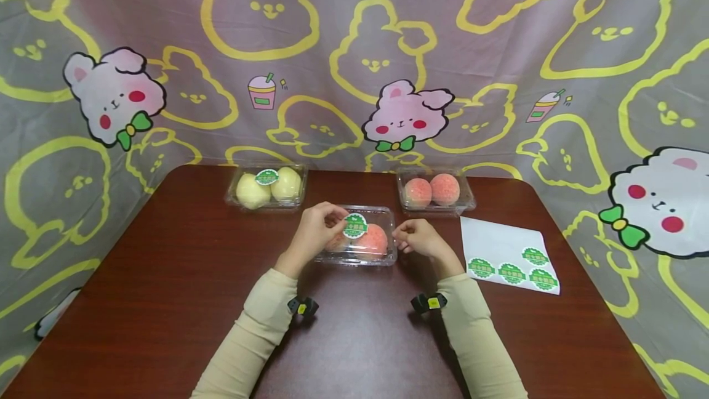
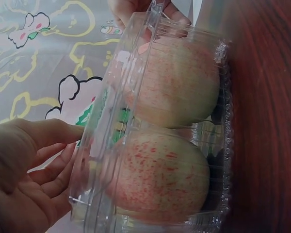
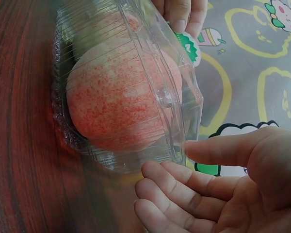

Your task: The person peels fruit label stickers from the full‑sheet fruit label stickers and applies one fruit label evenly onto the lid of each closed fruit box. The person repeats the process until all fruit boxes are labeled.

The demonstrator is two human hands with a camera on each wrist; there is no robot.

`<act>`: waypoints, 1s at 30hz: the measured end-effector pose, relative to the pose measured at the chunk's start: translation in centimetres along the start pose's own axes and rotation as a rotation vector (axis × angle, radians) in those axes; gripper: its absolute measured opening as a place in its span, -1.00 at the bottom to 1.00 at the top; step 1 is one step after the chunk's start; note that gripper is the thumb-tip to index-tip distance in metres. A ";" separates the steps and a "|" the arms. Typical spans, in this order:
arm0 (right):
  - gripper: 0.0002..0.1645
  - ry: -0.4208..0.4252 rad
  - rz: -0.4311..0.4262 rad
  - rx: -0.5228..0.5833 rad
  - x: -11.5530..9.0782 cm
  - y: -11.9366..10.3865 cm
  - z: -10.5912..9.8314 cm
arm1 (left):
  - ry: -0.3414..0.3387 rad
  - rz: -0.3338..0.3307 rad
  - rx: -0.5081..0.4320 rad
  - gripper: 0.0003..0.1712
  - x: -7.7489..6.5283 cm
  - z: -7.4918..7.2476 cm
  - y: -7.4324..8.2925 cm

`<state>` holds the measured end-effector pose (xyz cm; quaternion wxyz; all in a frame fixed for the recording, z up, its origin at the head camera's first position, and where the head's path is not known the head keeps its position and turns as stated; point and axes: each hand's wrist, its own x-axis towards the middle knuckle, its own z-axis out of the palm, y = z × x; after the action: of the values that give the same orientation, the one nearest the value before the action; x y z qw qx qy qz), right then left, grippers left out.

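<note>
A clear plastic clamshell box (image 1: 382,258) with two red-speckled peaches (image 2: 157,174) rests on the table, lid shut. My left hand (image 1: 318,226) is over its left part, thumb and fingertips at the edge of a round green-and-white sticker (image 1: 355,225), which it pinches. That sticker lies over the lid. At the box's right end is my right hand (image 1: 421,239), thumb tip by the lid's corner and the other fingers (image 3: 174,194) loosely bent beside the wall. In the right wrist view the nearer peach (image 3: 119,94) shows through the plastic.
Back left stands a clear box of pale yellow fruit (image 1: 287,185) with a green sticker (image 1: 267,177) on its lid. Another box of peaches (image 1: 445,189), without a visible sticker, is back right. A white sheet (image 1: 498,239) with several stickers lies right. A patterned curtain (image 1: 343,91) hangs behind.
</note>
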<state>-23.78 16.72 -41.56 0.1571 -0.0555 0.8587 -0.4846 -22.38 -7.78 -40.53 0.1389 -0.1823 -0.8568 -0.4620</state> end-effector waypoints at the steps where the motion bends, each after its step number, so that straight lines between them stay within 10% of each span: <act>1: -0.71 0.000 0.001 0.002 0.0 0.0 0.0 | 0.002 0.000 0.001 -0.89 0.0 0.0 0.0; 30: -0.70 -0.020 -0.002 0.023 -0.1 0.0 0.0 | -0.035 -0.002 0.171 -0.84 -0.1 0.4 0.0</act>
<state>-23.70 16.72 -41.56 0.1658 -0.0593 0.8514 -0.4941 -22.37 -7.47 -40.80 0.1384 -0.1770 -0.8955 -0.3842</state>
